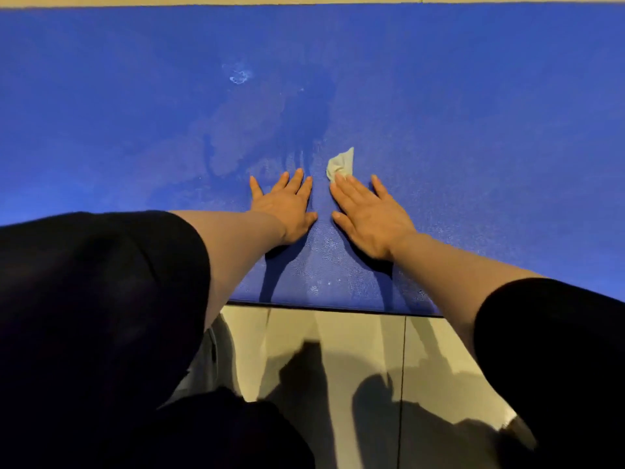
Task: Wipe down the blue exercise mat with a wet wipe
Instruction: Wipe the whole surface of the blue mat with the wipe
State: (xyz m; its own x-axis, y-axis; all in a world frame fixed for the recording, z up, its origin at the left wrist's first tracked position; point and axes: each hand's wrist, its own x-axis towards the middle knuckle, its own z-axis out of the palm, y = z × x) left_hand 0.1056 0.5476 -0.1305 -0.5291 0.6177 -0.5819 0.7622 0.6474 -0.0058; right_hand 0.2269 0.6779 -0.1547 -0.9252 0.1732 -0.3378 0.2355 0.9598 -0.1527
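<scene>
Mat: blue exercise mat [473, 130] lies flat on the floor and fills the upper two thirds of the view, its near edge running across at 6 o'clock from the hands.
Mat surface: darker damp-looking streaks and patches spread from the centre toward 11 o'clock; a small whitish smear [239, 76] sits further out at 11 o'clock from the hands; pale specks dot the strip between the hands and the near edge.
Wipe: wet wipe [341, 164] — crumpled, pale — lies on the mat just right of centre, its loose end pointing toward 12 o'clock, its near end tucked under the right fingertips.
Right hand: right hand [367, 216] lies palm down on the mat, fingers straight and close together, angled toward 11 o'clock, tips pressing the wipe; thumb spread toward the left hand.
Left hand: left hand [287, 204] rests flat on the mat at 9 o'clock from the right hand, near it but apart; fingers straight and slightly fanned, holding nothing, touching no wipe.
Arms: both forearms are bare and reach forward from dark sleeves [101, 299] at the lower corners.
Floor: glossy pale tiles [355, 333] show at 6 o'clock below the mat edge — dark shadows and reflections fall across them; a pale strip of floor also shows beyond the far edge at 12 o'clock.
</scene>
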